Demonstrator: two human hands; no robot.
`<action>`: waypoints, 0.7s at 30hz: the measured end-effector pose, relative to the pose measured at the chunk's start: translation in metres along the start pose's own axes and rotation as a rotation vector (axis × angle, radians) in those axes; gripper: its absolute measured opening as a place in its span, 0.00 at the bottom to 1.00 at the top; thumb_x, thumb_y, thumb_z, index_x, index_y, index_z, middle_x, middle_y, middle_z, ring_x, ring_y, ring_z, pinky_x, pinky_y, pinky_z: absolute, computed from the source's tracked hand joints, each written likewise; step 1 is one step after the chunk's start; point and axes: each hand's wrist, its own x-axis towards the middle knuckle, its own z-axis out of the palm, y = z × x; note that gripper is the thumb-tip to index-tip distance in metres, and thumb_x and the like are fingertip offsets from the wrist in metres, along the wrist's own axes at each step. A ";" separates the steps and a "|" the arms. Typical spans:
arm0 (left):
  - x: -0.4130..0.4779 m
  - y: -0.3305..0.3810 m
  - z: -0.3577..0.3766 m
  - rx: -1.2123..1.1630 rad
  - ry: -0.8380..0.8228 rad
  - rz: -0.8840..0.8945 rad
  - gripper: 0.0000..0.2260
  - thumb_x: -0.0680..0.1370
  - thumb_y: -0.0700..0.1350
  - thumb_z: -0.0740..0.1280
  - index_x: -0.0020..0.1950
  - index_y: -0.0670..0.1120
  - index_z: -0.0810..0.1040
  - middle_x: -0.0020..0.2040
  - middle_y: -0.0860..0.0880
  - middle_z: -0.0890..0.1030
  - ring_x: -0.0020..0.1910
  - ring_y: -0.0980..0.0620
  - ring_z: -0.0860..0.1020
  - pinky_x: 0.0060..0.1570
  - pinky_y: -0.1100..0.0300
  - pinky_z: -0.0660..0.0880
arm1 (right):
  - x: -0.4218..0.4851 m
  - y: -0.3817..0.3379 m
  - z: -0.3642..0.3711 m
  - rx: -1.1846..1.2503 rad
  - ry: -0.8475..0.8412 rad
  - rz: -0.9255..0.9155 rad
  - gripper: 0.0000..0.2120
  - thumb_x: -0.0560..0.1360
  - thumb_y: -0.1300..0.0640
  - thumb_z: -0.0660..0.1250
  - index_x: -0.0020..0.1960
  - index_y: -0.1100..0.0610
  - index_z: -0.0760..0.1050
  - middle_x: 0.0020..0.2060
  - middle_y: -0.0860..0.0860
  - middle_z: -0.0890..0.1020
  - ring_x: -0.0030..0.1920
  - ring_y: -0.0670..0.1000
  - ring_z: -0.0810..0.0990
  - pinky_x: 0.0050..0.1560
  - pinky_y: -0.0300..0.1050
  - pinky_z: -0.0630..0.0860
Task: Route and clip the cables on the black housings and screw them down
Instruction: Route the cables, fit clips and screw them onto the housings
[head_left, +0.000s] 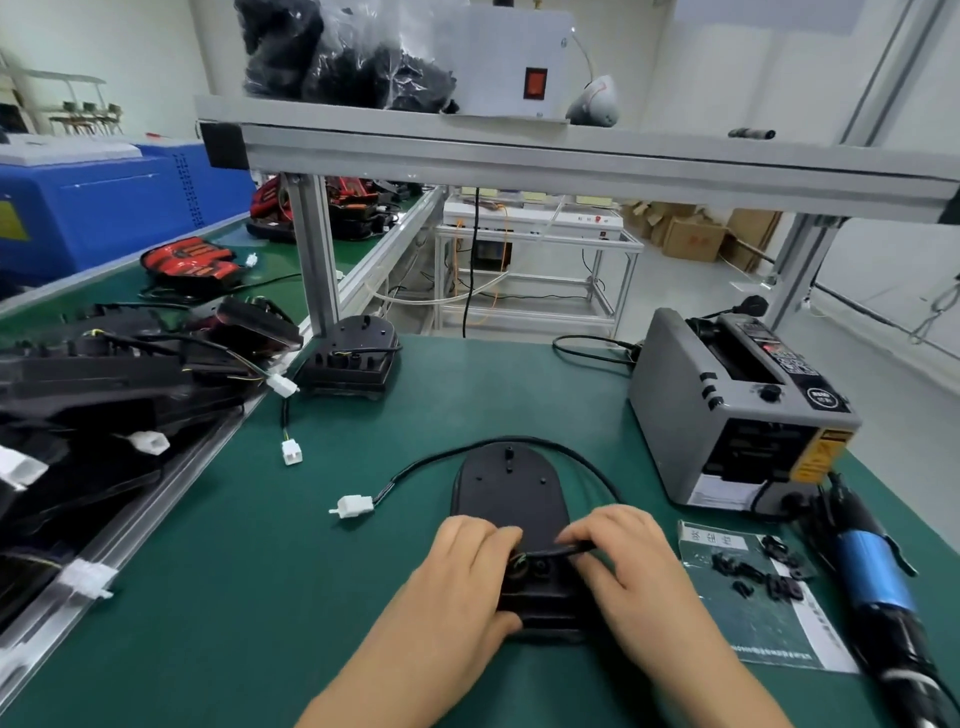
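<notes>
Left hand (467, 566) grips the black housing (511, 493) while right hand (623, 556) pinches its cable (573, 548)

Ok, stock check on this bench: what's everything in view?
black housing: one, black, on green mat under both hands
cable: one, black, looped round its far end
white connector: one, white, cable's end, left of housing
second housing: one, black, far side of mat
housing pile: several, black, far left
tape dispenser: one, grey, right
clips: several, black, on printed sheet, right
electric screwdriver: one, blue and black, right edge
left hand: one, bare, holding housing
right hand: one, bare, pinching cable
</notes>
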 end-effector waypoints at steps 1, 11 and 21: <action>-0.004 0.000 0.003 0.009 0.008 0.014 0.31 0.77 0.56 0.64 0.74 0.50 0.55 0.65 0.55 0.60 0.66 0.60 0.53 0.61 0.67 0.66 | -0.006 -0.002 -0.002 0.035 -0.002 -0.017 0.10 0.74 0.62 0.68 0.45 0.47 0.78 0.44 0.36 0.75 0.55 0.38 0.68 0.58 0.32 0.63; -0.039 -0.002 -0.001 -0.323 0.130 -0.061 0.26 0.74 0.58 0.68 0.66 0.68 0.58 0.67 0.73 0.56 0.70 0.71 0.50 0.64 0.71 0.59 | -0.047 -0.013 0.003 0.206 -0.056 -0.010 0.12 0.77 0.59 0.65 0.51 0.41 0.76 0.57 0.35 0.73 0.63 0.39 0.70 0.62 0.30 0.63; -0.047 0.015 0.013 -0.172 0.378 -0.079 0.16 0.70 0.53 0.66 0.53 0.47 0.83 0.51 0.56 0.82 0.56 0.58 0.72 0.55 0.66 0.66 | -0.067 -0.019 0.010 0.137 -0.042 0.000 0.17 0.76 0.52 0.63 0.63 0.37 0.69 0.65 0.34 0.67 0.68 0.36 0.63 0.68 0.34 0.59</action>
